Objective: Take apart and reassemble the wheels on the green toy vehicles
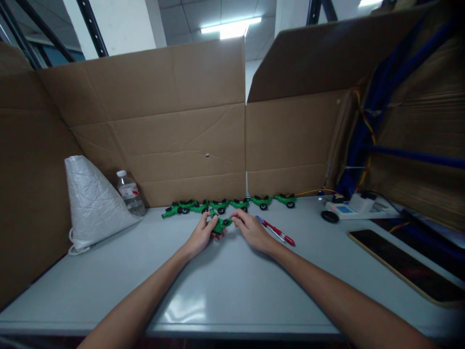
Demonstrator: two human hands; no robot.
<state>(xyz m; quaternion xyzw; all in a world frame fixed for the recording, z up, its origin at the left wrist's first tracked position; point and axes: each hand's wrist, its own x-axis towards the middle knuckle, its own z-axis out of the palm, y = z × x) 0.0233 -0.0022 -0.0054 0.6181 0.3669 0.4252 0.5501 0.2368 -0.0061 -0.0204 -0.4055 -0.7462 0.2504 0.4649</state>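
Right now, the work looks midway: one green toy is in hand, up off the table, while about seven more like it make a row of green toys from eleven o'clock round to two. Those in the row show black wheels and black pieces on top, so I judge them the more finished ones, though their crowded left end makes the count uncertain. The held one also shows black parts among the green, but the fingers cover too much to say what it lacks.

Taking twelve o'clock as the cardboard wall, the held toy's long axis seems to run from eight to two, its narrower end towards the right hand. A short green part also sticks up towards eleven, beside the left thumb. Which end is the front is too small to make out.

The left hand is clamped around the toy's body, thumb on top and fingers beneath. The right hand's thumb and fingers are drawn together at the toy's two-o'clock end; whether they pinch it or merely touch it does not show. So the hands are near each other, with the toy between them. Past the right hand, at three o'clock, lie pens.
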